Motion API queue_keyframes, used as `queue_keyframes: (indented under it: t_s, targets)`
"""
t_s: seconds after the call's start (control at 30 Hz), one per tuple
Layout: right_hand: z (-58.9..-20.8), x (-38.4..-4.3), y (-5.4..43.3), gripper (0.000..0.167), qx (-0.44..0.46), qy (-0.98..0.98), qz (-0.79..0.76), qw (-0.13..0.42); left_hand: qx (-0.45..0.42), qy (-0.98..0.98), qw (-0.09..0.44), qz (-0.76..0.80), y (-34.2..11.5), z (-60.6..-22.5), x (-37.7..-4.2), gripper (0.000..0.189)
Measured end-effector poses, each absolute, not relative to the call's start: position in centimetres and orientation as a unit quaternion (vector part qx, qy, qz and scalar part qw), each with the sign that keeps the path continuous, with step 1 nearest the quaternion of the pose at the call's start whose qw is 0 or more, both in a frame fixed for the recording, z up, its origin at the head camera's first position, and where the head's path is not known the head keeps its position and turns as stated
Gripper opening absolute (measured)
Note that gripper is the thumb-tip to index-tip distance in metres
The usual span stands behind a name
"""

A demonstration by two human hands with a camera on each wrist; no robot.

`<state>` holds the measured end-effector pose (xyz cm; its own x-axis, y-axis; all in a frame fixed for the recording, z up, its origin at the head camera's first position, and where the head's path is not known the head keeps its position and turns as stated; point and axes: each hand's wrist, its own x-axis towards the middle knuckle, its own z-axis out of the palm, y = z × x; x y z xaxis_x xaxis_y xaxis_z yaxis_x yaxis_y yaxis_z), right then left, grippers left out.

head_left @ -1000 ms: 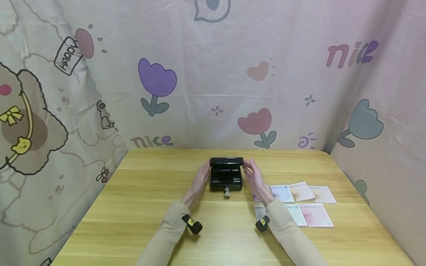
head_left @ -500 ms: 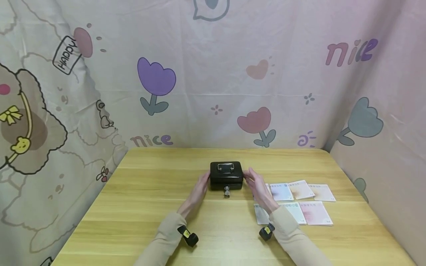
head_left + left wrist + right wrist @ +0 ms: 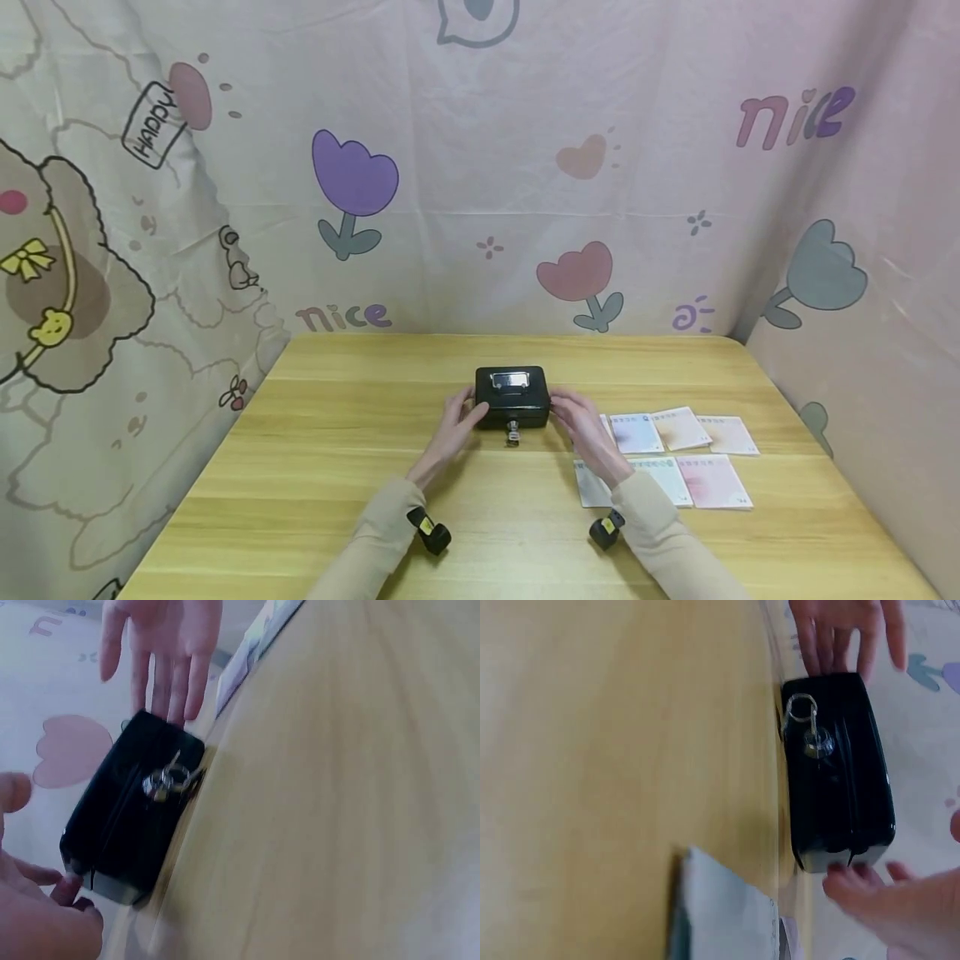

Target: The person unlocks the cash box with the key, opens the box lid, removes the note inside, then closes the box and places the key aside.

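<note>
A black cash box with its lid down stands on the table, a metal handle on top. A key ring with keys hangs from the lock on its front. My left hand is at the box's left side, fingertips touching that end and thumb raised by the front corner. On the opposite side, my right hand has its extended fingers at the right end, thumb apart from the box in the right wrist view.
Several stacks of paper notes lie in two rows on the wooden table, right of the box and partly under my right forearm in view. A printed cloth hangs behind the table.
The box's lid, raised one second ago, has come down flat. Both hands have lowered from the lid to the box's sides, and my left thumb has moved in toward the front corner.
</note>
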<state>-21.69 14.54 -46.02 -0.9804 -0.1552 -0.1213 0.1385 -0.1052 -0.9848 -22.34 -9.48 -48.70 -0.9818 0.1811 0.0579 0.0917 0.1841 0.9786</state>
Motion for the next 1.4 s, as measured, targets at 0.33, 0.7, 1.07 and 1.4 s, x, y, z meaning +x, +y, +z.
queue_keyframes:
  t_s: [0.33,0.7,1.07,1.4]
  targets:
    - [-46.5,-20.3,13.6,0.04,0.074,0.645,-0.759,0.042,0.14,0.761,0.066,0.63,-10.4,-48.9,-25.7,0.103]
    - [-47.9,-19.9,12.1,0.043,0.039,0.622,-0.772,0.125,0.153,0.746,0.081,0.643,-10.3,-48.9,-27.2,0.108]
    - [-48.4,-20.2,10.6,0.035,0.07,0.649,-0.75,0.106,0.147,0.761,0.06,0.629,-10.3,-49.2,-27.1,0.111]
    - [-48.8,-20.8,9.8,0.033,0.073,0.694,-0.709,0.102,0.128,0.768,0.057,0.625,-10.4,-49.5,-26.6,0.112]
